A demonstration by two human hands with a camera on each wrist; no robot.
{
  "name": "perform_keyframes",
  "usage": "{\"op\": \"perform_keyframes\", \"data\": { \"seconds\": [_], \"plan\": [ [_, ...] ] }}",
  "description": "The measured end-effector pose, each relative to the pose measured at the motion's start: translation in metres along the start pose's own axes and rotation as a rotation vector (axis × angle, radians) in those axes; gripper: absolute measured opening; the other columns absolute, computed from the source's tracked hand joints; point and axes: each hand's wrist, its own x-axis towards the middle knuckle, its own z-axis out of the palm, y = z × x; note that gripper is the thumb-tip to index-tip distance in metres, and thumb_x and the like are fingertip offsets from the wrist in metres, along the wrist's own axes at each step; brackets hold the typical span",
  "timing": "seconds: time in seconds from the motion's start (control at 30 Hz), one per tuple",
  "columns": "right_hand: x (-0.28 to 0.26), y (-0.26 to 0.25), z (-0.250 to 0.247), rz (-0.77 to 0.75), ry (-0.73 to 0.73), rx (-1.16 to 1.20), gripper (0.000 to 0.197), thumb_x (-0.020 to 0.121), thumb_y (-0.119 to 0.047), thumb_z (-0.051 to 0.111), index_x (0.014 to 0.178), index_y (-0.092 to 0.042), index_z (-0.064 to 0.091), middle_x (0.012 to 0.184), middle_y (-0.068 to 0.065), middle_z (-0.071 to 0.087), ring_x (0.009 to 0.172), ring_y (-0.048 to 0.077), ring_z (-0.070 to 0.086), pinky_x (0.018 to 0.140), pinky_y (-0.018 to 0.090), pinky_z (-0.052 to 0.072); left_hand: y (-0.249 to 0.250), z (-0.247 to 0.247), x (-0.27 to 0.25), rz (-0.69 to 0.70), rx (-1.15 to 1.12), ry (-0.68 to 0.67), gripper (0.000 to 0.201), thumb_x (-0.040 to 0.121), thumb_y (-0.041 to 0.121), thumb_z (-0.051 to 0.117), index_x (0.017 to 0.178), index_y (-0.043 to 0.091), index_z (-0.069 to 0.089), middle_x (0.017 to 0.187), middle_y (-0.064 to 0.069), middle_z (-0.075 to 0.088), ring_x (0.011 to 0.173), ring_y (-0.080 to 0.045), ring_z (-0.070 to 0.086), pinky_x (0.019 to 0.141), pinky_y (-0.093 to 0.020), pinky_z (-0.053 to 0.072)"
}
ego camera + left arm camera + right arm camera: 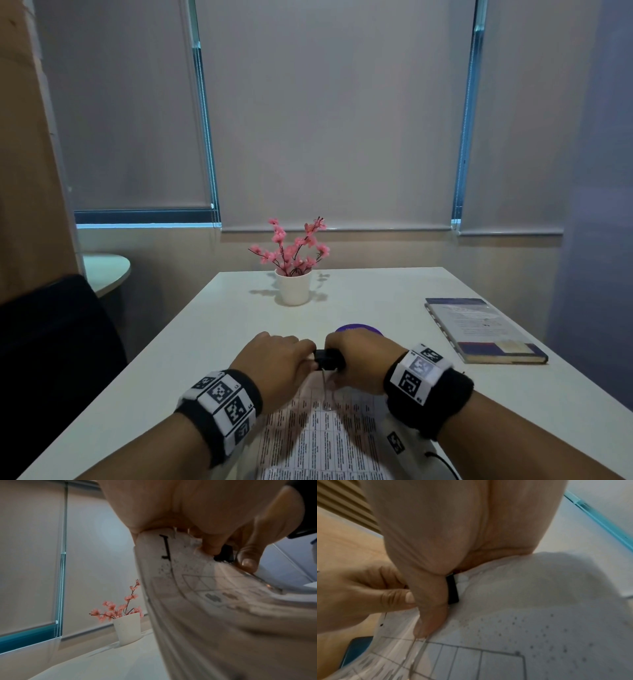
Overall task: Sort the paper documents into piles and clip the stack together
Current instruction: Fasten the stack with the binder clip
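Observation:
A stack of printed papers (pixel 325 442) lies on the white table (pixel 205 342) in front of me, its far edge raised between my hands. A black binder clip (pixel 328 359) sits on that far edge. My left hand (pixel 306 358) pinches the stack's edge just left of the clip. My right hand (pixel 339 359) grips the clip, and its thumb (pixel 428 615) presses the wire handle down onto the top sheet. In the left wrist view the clip (pixel 224 554) shows between the fingertips over the curved papers (pixel 197 588). The clip's jaws are hidden by fingers.
A white pot of pink flowers (pixel 294 286) stands at the table's far middle. A book (pixel 486 330) lies at the right. A purple round object (pixel 358 328) peeks out behind my right hand. A black chair (pixel 58 342) is at the left.

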Motion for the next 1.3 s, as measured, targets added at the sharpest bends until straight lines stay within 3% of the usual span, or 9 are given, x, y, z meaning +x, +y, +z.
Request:
{"op": "perform_keyframes", "data": {
  "seconds": [0.17,0.27,0.53,0.67,0.77,0.87,1.0,1.2,1.3],
  "plan": [
    [-0.004,0.003,-0.002,0.041,-0.003,-0.036,0.024,0.078,-0.043,0.069,0.087,-0.026,0.055,0.088,-0.003,0.062,0.079,0.019,0.058,0.071,0.036,0.050,0.002,-0.014,-0.003,-0.102,-0.106,-0.020,0.029,0.101,0.043,0.037,0.106,0.026,0.060,0.098,0.003,0.069,0.088,-0.022,0.061,0.083,-0.033,0.040],
    [-0.008,0.018,-0.009,0.093,-0.037,-0.022,0.020,0.083,-0.034,0.063,0.092,-0.016,0.061,0.091,0.002,0.061,0.085,0.023,0.058,0.069,0.032,0.045,-0.006,-0.022,-0.007,-0.198,-0.161,-0.152,0.021,0.094,0.031,0.041,0.077,0.021,0.050,0.084,0.002,0.062,0.082,-0.023,0.057,0.074,-0.031,0.039],
    [0.000,0.032,0.009,0.170,-0.012,0.003,0.013,0.082,-0.028,0.066,0.073,-0.022,0.059,0.074,-0.005,0.052,0.080,0.020,0.052,0.055,0.021,0.034,-0.023,-0.005,-0.005,-0.421,-0.414,-0.332,0.018,0.091,0.025,0.046,0.078,0.030,0.057,0.093,0.006,0.065,0.094,-0.019,0.063,0.084,-0.031,0.053],
    [0.001,0.034,0.011,0.228,-0.051,0.008,0.030,0.084,-0.030,0.067,0.110,-0.014,0.064,0.104,0.002,0.064,0.088,0.020,0.054,0.073,0.027,0.041,-0.025,0.005,-0.003,-0.460,-0.366,-0.389,0.030,0.097,0.016,0.041,0.117,0.023,0.062,0.123,-0.001,0.064,0.117,-0.021,0.059,0.098,-0.029,0.047],
    [-0.005,0.042,0.012,0.308,-0.073,0.004,0.054,0.083,-0.035,0.071,0.128,-0.014,0.050,0.123,0.005,0.060,0.107,0.024,0.059,0.085,0.030,0.046,-0.029,0.004,-0.009,-0.531,-0.364,-0.404,0.049,0.097,0.027,0.048,0.145,0.022,0.042,0.143,-0.003,0.052,0.129,-0.021,0.053,0.105,-0.031,0.043],
    [-0.016,0.051,0.011,0.435,-0.129,0.046,0.062,0.079,-0.038,0.075,0.126,-0.013,0.043,0.118,0.006,0.064,0.097,0.022,0.062,0.081,0.032,0.051,-0.035,0.005,-0.017,-0.565,-0.312,-0.520,0.041,0.092,0.039,0.058,0.127,0.018,0.055,0.122,0.000,0.064,0.114,-0.018,0.062,0.094,-0.029,0.049],
    [-0.021,0.054,0.019,0.489,-0.226,0.164,0.024,0.081,-0.026,0.072,0.096,-0.007,0.069,0.088,0.006,0.074,0.065,0.017,0.066,0.053,0.025,0.049,-0.036,0.015,-0.022,-0.573,-0.365,-0.628,0.037,0.094,0.040,0.057,0.067,0.015,0.058,0.065,0.006,0.061,0.067,-0.015,0.062,0.083,-0.028,0.054],
    [-0.011,0.065,0.024,0.585,-0.168,0.361,0.020,0.081,-0.016,0.071,0.093,0.000,0.073,0.067,0.004,0.067,0.055,0.019,0.063,0.058,0.029,0.057,-0.041,0.026,-0.019,-0.644,-0.661,-0.571,0.044,0.095,0.019,0.058,0.051,0.013,0.062,0.042,0.004,0.060,0.040,-0.007,0.055,0.054,-0.016,0.049],
    [-0.003,0.075,0.023,0.607,-0.114,0.480,0.027,0.082,-0.021,0.072,0.096,0.002,0.070,0.070,0.008,0.067,0.063,0.026,0.066,0.067,0.037,0.059,-0.046,0.032,-0.013,-0.692,-0.826,-0.511,0.029,0.089,0.005,0.060,0.061,0.007,0.069,0.054,-0.004,0.067,0.048,-0.014,0.060,0.053,-0.019,0.049]
  ]
}}
